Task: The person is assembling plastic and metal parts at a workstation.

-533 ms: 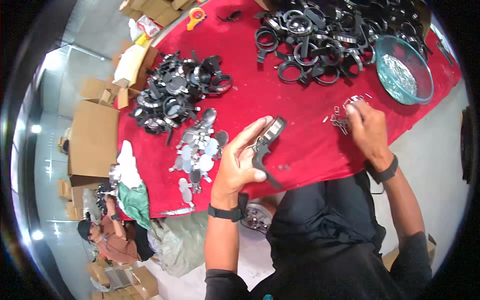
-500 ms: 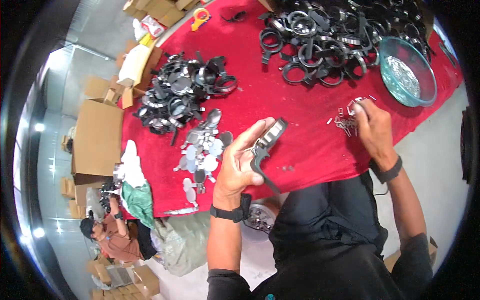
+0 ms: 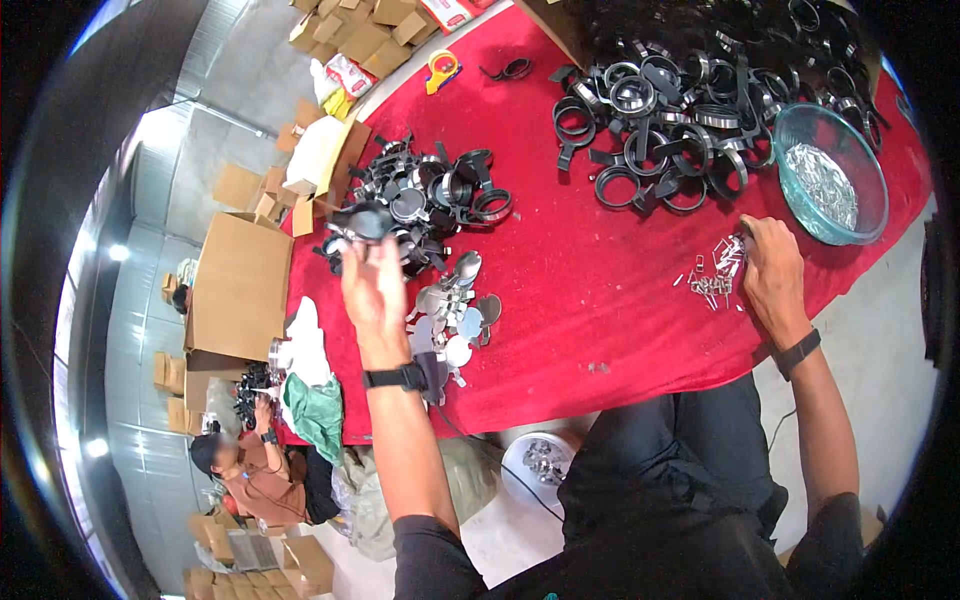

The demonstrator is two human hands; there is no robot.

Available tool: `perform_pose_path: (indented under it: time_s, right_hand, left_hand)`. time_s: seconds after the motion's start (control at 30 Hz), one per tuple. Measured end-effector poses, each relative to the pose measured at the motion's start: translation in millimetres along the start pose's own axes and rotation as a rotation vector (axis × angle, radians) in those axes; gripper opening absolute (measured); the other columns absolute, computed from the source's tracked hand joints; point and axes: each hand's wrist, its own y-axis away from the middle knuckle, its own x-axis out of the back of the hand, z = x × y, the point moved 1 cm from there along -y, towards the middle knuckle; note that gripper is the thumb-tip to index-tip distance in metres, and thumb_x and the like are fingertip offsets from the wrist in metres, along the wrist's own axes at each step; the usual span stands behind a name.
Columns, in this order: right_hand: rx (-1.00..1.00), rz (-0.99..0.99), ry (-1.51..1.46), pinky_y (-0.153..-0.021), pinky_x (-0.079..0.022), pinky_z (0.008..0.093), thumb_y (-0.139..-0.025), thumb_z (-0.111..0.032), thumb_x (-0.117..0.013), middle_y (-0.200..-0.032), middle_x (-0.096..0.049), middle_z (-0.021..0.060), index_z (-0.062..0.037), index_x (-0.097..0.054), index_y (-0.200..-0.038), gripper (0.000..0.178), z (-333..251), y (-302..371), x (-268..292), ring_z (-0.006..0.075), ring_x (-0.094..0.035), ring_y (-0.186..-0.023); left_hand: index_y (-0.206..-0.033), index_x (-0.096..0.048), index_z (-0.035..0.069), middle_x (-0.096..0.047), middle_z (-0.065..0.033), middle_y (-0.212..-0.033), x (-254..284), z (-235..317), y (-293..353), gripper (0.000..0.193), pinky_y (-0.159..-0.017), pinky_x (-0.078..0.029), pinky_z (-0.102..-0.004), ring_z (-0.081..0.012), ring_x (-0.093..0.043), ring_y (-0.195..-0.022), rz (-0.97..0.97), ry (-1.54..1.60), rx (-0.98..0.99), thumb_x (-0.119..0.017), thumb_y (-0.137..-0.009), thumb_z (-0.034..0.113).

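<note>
My left hand is stretched out over the left pile of black ring-shaped parts, fingers extended. A blurred dark ring part is just beyond its fingertips, seemingly free of them. Below that pile lie silvery round discs with tabs, partly hidden by my left wrist. My right hand rests at the edge of a small heap of thin metal clips. Its fingers are curled together at the heap; whatever is between them is hidden.
A teal see-through bowl of metal clips stands at the right, beside a large heap of black rings. A yellow tape dispenser lies at the far side of the red cloth. Another person works at the left near cardboard boxes.
My left hand has carried the black ring part leftward to the left pile, and its fingers have opened. My right hand stays by the clips, fingers still together. The view has shifted.
</note>
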Motion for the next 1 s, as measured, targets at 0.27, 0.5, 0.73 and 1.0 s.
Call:
perform_pose_path:
  time_s: [0.27,0.5,0.73,1.0]
  right_hand:
    - [-0.015,0.014,0.003,-0.092,-0.050,0.0506,-0.092,0.004,-0.063,-0.104,-0.065,0.0188,0.0013,-0.065,-0.134,0.042,1.3,0.1,6.1,0.0394,-0.063,-0.101]
    - [0.093,0.085,0.109,-0.113,-0.045,0.0560,-0.086,0.007,-0.063,-0.121,-0.067,0.0161,-0.0026,-0.063,-0.144,0.059,-3.9,-2.1,7.5,0.0369,-0.063,-0.116]
    - [0.004,0.064,0.118,-0.118,-0.042,0.0574,-0.086,0.003,-0.069,-0.130,-0.065,0.0168,-0.0012,-0.065,-0.137,0.052,1.3,0.7,2.6,0.0373,-0.061,-0.123]
    - [0.017,0.133,0.103,-0.118,-0.042,0.0579,-0.086,0.003,-0.070,-0.129,-0.066,0.0166,-0.0017,-0.069,-0.128,0.042,1.3,0.3,8.3,0.0384,-0.062,-0.124]
  left_hand:
    - [-0.162,-0.043,-0.006,-0.053,-0.0260,-0.158,-41.3,-49.6,10.5,0.075,-0.123,-0.047,-0.0492,-0.0371,-0.054,-0.148,0.002,-0.461,0.183,-0.075,-0.106,0.031]
    - [-0.149,-0.065,-0.001,-0.077,-0.0190,-0.129,-133.1,-155.7,24.7,0.065,-0.100,-0.060,-0.0358,-0.0221,-0.075,-0.113,-0.501,-1.343,-0.146,-0.088,-0.094,0.026]
    - [-0.128,-0.079,0.004,-0.080,-0.0197,-0.104,-213.7,-211.0,64.6,0.052,-0.081,-0.059,-0.0385,-0.0294,-0.076,-0.088,-0.830,-1.577,-0.216,-0.089,-0.089,0.036]
    - [-0.117,-0.072,-0.004,-0.077,-0.0130,-0.096,-165.1,-177.7,66.6,0.020,-0.069,-0.067,-0.0315,-0.0205,-0.079,-0.082,-0.187,-0.876,0.188,-0.064,-0.110,0.013]
